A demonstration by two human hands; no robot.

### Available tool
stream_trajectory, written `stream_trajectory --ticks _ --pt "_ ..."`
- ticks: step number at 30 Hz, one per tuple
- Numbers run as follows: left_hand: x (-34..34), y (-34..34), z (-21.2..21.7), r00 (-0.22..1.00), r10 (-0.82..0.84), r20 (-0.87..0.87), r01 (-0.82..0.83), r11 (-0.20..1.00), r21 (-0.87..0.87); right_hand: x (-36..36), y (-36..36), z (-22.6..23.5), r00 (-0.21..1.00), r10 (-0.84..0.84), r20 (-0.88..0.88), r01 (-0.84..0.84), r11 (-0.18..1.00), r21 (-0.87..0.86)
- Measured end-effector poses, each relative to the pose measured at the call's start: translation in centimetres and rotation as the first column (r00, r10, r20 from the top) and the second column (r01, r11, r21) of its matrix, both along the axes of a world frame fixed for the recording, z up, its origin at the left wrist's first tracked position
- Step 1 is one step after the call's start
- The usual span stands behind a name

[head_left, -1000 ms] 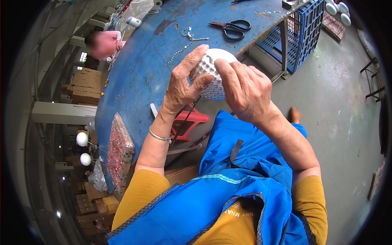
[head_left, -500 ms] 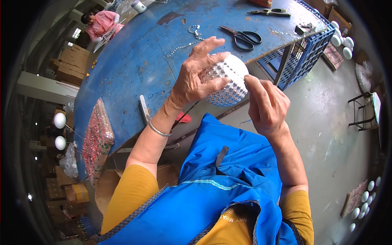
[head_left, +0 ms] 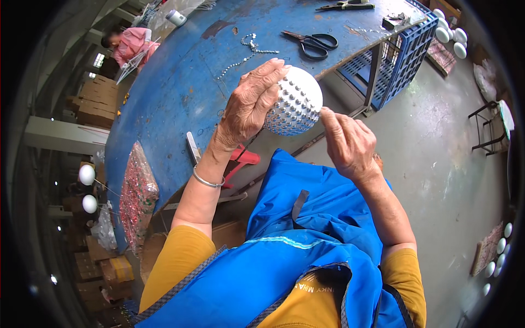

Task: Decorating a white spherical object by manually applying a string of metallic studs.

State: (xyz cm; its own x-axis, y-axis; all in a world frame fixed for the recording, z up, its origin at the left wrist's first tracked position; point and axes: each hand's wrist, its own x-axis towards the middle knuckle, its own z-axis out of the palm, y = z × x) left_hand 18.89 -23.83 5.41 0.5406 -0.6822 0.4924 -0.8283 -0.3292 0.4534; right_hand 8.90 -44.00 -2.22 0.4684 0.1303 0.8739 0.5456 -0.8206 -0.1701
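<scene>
A white ball [head_left: 307,85] is partly covered in rows of silvery studs, with its upper right part bare. My left hand [head_left: 251,101] grips it from the left side, fingers over the top. At the ball's right edge, thumb and fingers of my right hand [head_left: 350,143] are pinched together; what lies between them, if anything, is too small to make out. Beyond the ball, a string of small shiny beads [head_left: 252,48] lies curled on the blue table [head_left: 175,82]. Black-handled scissors [head_left: 313,45] rest to its right.
Pliers [head_left: 346,5] lie at the table's far edge. A blue plastic crate [head_left: 404,63] stands beside the table's right end. Near its left edge sits a clear bag of red and green bits [head_left: 138,197]. White balls on sticks [head_left: 86,175] stand at left. A person in pink [head_left: 131,44] works far left.
The ball has turned and shifted slightly left in my left hand, whose fingers now lie closer together. My right hand has moved left with it, staying at the ball's right edge.
</scene>
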Motion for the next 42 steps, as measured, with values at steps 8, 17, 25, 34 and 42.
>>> stream_trajectory --ticks 8,17,25,34,42 --pt "-0.9 -0.6 1.3 0.991 0.115 -0.071 -0.106 0.986 0.125 1.3 1.4 2.9 0.988 0.040 0.149 -0.052 0.996 0.078" --pt "-0.8 -0.3 1.3 0.965 0.055 0.255 -0.098 0.982 0.160 1.2 1.0 1.7 0.984 0.145 0.106 -0.148 0.989 0.024" --pt "-0.5 -0.2 -0.9 0.986 0.084 0.145 -0.080 0.996 -0.038 -0.3 0.0 -0.3 0.983 -0.147 -0.107 0.134 0.984 -0.119" --pt "-0.6 0.1 -0.2 0.980 0.068 0.188 -0.097 0.984 0.151 -1.2 -0.5 1.5 0.981 -0.173 -0.084 0.176 0.984 0.039" --pt "-0.2 -0.1 -0.4 0.983 0.079 0.165 -0.090 0.994 0.059 0.7 -0.6 1.5 0.989 -0.047 0.138 0.013 0.971 0.237"
